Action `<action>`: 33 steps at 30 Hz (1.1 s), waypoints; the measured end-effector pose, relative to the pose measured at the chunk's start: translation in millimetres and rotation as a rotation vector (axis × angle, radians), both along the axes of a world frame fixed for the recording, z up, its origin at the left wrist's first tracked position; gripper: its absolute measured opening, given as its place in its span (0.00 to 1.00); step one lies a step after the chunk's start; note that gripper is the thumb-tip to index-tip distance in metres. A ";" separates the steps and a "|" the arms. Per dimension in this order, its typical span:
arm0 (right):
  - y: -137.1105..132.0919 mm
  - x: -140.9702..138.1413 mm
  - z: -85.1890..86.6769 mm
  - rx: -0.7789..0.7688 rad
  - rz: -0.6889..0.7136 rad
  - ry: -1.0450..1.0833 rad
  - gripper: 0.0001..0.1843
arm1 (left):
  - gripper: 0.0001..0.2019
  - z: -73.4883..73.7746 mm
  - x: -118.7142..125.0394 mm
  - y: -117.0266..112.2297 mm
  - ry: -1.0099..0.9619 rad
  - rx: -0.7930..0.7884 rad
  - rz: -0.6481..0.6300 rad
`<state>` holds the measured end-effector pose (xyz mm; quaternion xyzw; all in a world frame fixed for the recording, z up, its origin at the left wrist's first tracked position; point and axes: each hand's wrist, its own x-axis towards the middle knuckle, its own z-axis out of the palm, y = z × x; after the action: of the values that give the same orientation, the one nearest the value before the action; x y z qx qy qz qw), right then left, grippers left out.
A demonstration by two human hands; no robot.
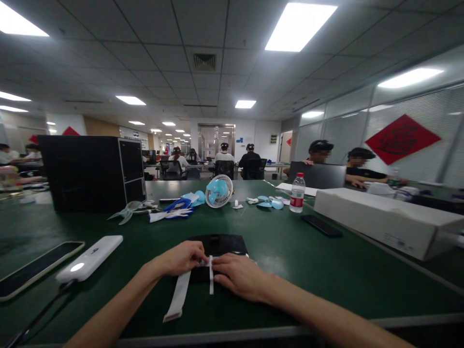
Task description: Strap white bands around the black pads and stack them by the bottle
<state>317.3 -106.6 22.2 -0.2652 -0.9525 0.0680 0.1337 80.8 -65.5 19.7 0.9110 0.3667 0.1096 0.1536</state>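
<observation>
My left hand [181,258] and my right hand [237,275] meet over a flat black device [221,245] lying on the green table [308,270]. Both pinch at thin white flat ribbon cables: my left fingers are closed on a wide white ribbon cable [178,296] that trails toward the table's near edge. My right fingers press a narrow white strip [211,278] that hangs down between the hands. The joint where the cables meet is hidden under my fingertips.
A white power bank [89,257] and a phone [36,268] lie at left. A black computer case [92,171], blue-white gloves [172,212], a small blue fan [219,190], a water bottle [297,192], another phone [321,225] and a white box [387,217] stand beyond. People sit at far desks.
</observation>
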 end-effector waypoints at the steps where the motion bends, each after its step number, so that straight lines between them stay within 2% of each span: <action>1: 0.7 1.3 1.6 -0.010 -0.006 0.000 0.23 | 0.12 0.6 -0.1 -0.1 -0.006 -0.008 -0.001; 6: 9.1 9.6 4.3 -0.006 -0.084 -0.018 0.23 | 0.09 5.0 0.8 -2.8 -0.022 -0.042 0.013; 10: 19.2 17.3 5.1 0.011 -0.141 -0.031 0.22 | 0.07 7.6 -0.3 -4.1 0.011 -0.054 0.075; 16: 33.3 33.6 12.7 0.005 -0.212 -0.070 0.21 | 0.05 3.9 -9.7 2.8 0.055 -0.080 0.119; 22: 41.3 48.8 21.1 -0.072 -0.204 -0.103 0.21 | 0.06 2.8 -15.3 4.9 0.070 -0.108 0.128; 28: 40.9 50.8 21.6 -0.125 -0.234 -0.063 0.20 | 0.07 4.8 -14.5 3.3 0.046 -0.101 0.135; 30: 40.7 49.6 21.7 -0.107 -0.239 -0.013 0.18 | 0.08 3.8 -16.0 6.0 0.015 -0.091 0.165; 33: 42.7 46.2 21.5 -0.047 -0.271 0.063 0.13 | 0.13 1.9 -21.7 13.0 -0.052 0.006 0.292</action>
<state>363.5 -64.0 43.7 -0.3920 -0.9015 0.0799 0.1653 59.1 -52.5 21.6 0.8452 0.4910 0.1556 0.1427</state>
